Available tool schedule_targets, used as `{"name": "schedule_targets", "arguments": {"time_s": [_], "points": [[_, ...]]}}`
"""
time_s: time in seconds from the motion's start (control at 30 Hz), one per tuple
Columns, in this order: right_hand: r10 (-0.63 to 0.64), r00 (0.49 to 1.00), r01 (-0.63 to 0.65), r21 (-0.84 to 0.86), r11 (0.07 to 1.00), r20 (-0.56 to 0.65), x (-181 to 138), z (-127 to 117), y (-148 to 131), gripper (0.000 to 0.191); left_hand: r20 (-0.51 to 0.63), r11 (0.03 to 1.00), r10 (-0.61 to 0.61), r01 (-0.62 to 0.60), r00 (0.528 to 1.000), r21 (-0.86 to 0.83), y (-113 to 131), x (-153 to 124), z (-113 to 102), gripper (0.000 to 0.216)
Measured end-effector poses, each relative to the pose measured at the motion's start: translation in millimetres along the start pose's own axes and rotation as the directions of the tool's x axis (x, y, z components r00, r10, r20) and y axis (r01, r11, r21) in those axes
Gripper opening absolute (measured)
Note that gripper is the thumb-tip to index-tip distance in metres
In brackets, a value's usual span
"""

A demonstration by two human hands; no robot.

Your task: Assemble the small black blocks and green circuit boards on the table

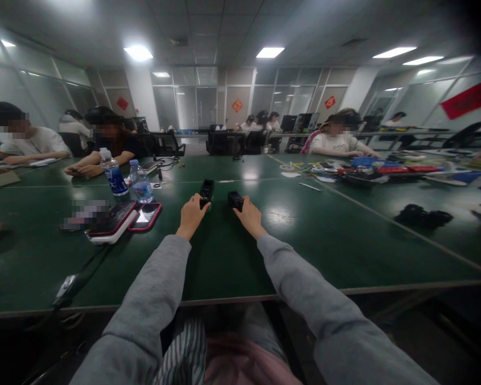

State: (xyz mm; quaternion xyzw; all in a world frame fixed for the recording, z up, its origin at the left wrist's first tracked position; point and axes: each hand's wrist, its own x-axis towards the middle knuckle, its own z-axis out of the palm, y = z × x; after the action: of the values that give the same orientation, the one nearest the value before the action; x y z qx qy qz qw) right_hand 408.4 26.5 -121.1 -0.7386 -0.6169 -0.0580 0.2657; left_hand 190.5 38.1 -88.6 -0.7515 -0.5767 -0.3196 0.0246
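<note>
Both my arms in grey sleeves reach forward over a dark green table (224, 256). My left hand (191, 215) is closed around the near end of a small black box-shaped device (206, 190) that stands on the table. My right hand (248, 214) grips a second small black device (235, 200), which lies just right of the first. The two devices sit a short gap apart, not touching.
Left of my hands lie two phones in red cases (144, 216) and two water bottles (140, 183). Other people sit along the far and left sides. Coloured clutter (364, 168) and a black object (423, 216) lie at right. A cable (78, 278) runs off the near-left edge.
</note>
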Motion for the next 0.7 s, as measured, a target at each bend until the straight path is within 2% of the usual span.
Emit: {"name": "schedule_targets", "arguments": {"time_s": [0.1,0.17,0.23,0.3,0.43,0.53,0.7], "points": [[0.028,0.994,-0.022,0.054,0.998,-0.102,4.7,-3.1,5.8,0.043,-0.094,1.0,-0.01,0.008,0.996,-0.023,-7.3,5.1,-2.7,0.033],[0.008,0.976,0.015,0.105,0.994,-0.217,6.5,-7.2,5.6,0.043,-0.123,0.999,-0.046,0.043,0.991,-0.022,-16.6,8.9,-2.7,0.034],[-0.02,0.946,0.068,0.14,0.988,-0.322,6.6,-11.0,0.8,0.045,-0.119,0.996,-0.092,0.091,0.989,-0.015,-27.7,11.7,-0.8,0.033],[-0.05,0.926,0.11,0.139,0.984,-0.374,5.3,-12.8,-8.1,0.046,-0.09,0.99,-0.14,0.141,0.986,0.006,-37.8,12.7,2.4,0.032],[-0.149,0.939,0.179,0.07,0.981,-0.309,2.1,-6.2,-29.4,0.043,-0.016,0.976,-0.208,0.209,0.978,0.055,-48.2,11.4,9.9,0.031],[-0.196,0.957,0.203,0.011,0.979,-0.213,1.6,4.4,-39.0,0.041,0.035,0.975,-0.21,0.207,0.977,0.081,-48.7,10.7,14.3,0.032],[-0.229,0.966,0.218,-0.102,0.971,-0.116,-0.6,15.2,-41.1,0.048,0.091,0.977,-0.186,0.174,0.978,0.122,-46.7,10.0,15.7,0.032]]}}
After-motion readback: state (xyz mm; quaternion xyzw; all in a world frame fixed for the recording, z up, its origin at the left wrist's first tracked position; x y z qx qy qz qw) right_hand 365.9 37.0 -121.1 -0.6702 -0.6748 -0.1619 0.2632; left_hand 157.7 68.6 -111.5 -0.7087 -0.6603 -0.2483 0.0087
